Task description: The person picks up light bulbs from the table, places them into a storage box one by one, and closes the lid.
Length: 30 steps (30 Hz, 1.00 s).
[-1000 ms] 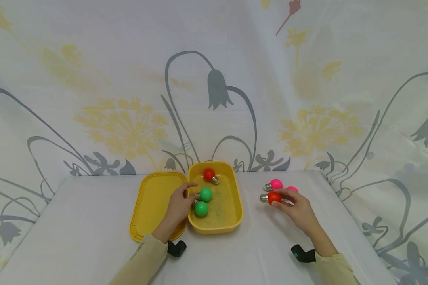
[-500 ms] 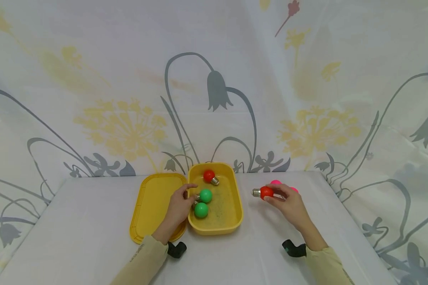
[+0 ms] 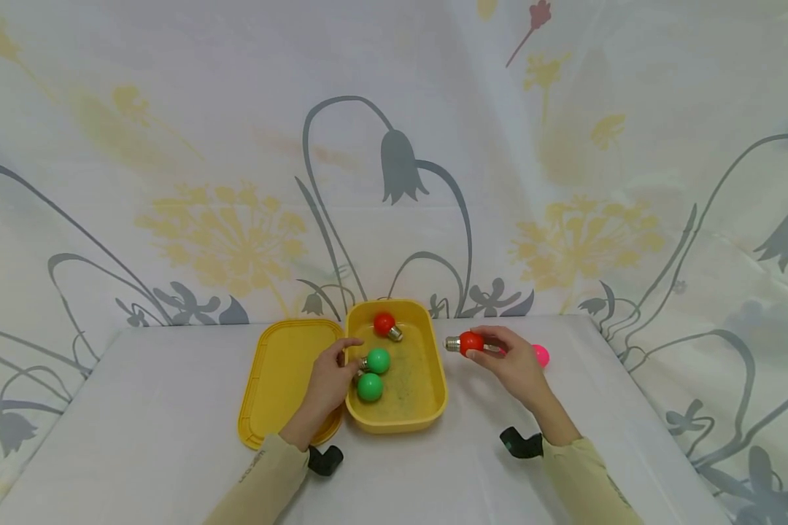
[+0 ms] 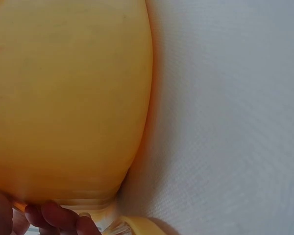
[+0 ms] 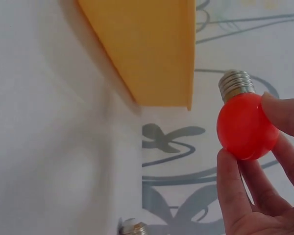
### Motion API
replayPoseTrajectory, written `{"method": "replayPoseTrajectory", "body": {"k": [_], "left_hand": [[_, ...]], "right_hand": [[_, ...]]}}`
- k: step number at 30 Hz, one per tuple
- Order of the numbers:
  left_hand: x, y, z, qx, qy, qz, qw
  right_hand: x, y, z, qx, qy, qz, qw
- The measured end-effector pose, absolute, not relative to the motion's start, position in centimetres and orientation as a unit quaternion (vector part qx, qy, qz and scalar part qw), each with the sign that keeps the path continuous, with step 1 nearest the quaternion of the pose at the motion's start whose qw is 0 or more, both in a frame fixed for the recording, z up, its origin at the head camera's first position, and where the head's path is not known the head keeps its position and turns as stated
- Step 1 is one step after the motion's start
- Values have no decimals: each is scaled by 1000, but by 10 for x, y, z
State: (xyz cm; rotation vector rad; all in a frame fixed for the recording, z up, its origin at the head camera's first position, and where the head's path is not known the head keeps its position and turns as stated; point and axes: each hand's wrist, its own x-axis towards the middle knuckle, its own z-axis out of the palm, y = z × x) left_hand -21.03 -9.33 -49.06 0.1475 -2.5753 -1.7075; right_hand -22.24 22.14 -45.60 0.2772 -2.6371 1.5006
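My right hand (image 3: 515, 368) pinches a red light bulb (image 3: 471, 343) by its round globe, just right of the yellow box (image 3: 410, 390). In the right wrist view the silver screw base of that bulb (image 5: 246, 126) points up, away from the fingers. At the box's left wall my left hand (image 3: 328, 379) grips the rim; the left wrist view has its curled fingers (image 4: 59, 215) against the yellow side. Inside the box are another red bulb (image 3: 384, 324) at the back and two green bulbs, one (image 3: 378, 360) behind the other (image 3: 370, 387), near the left hand.
A yellow lid (image 3: 289, 372) lies flat left of the box, partly under the left forearm. One pink bulb (image 3: 541, 356) rests beyond the right hand; a second is mostly hidden by that hand. A flowered cloth (image 3: 394, 240) hangs behind the white table (image 3: 433, 481).
My right hand has carried the red bulb leftward and slightly farther back, from beside the pink bulbs to close to the box's right wall. The left hand has stayed at the rim.
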Motion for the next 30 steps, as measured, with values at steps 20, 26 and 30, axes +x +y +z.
{"method": "replayPoseTrajectory", "body": {"k": [20, 26, 30], "left_hand": [[-211, -94, -491, 42, -834, -550, 23], [-212, -94, -492, 38, -836, -546, 25], [-211, -94, -491, 39, -834, -550, 22]], "right_hand": [[-236, 197, -448, 106, -845, 524, 18], [-240, 189, -445, 116, -841, 529, 16], [-244, 183, -445, 114, -841, 529, 9]]}}
